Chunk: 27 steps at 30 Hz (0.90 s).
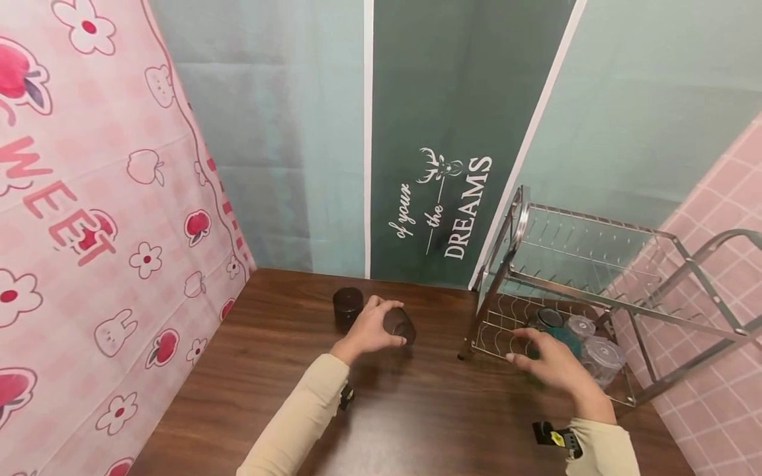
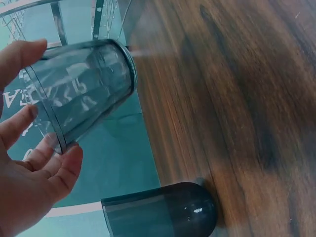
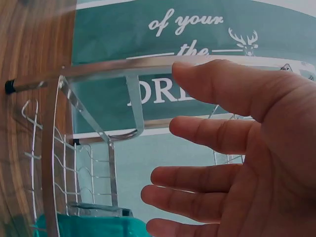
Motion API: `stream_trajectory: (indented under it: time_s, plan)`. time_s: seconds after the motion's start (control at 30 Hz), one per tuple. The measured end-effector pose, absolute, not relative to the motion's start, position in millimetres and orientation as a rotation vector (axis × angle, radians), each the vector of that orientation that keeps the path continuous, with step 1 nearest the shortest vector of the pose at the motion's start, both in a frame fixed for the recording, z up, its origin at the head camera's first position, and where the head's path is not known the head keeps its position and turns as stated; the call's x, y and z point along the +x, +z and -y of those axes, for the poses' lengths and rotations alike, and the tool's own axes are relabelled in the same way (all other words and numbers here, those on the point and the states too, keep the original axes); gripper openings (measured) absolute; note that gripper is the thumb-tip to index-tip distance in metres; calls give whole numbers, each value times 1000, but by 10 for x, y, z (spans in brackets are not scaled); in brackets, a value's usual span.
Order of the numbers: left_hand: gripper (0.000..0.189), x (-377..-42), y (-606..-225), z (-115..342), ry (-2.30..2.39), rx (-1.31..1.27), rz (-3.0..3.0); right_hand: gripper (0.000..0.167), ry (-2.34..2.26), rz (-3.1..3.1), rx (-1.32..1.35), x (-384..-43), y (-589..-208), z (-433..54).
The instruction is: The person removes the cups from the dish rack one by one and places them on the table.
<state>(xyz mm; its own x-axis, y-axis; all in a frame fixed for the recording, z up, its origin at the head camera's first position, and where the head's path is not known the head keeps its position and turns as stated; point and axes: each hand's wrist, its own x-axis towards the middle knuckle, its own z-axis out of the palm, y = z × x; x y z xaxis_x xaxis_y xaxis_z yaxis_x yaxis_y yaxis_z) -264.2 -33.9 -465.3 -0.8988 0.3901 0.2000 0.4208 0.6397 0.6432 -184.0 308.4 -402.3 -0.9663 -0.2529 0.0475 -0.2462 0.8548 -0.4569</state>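
Note:
My left hand grips a see-through drinking glass above the table. In the left wrist view the glass is tilted on its side, with thumb and fingertips around one end. Beside that hand, a dark cup stands on the tabletop; the left wrist view also catches this dark cup. My right hand is at the front of the metal rack, near its lower tier. Its fingers are spread and hold nothing in the right wrist view. A teal cup sits on the lower tier, partly hidden.
Clear cups stand beside the teal one on the rack. The brown wooden table meets a green printed backdrop behind. A pink patterned cloth hangs at the left, and pink tiling is at the right.

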Motion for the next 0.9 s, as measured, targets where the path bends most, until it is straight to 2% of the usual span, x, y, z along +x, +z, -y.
stream_trajectory:
  time_s: [0.27,0.6,0.9]
  plan:
    - [67,-2734,-4680,371,-1030,-666,2780,55,-648,-3066,-431,-1883,-3980,-3143]
    - [69,-2876,-4712,376,-526,-700,2798,55,-531,-3116,-322,-1910,-3944,-3251]
    - [69,-2959,-4691,375,-558,-703,2862,52,-459,-3125,-265,-1973,-3975,-3397]
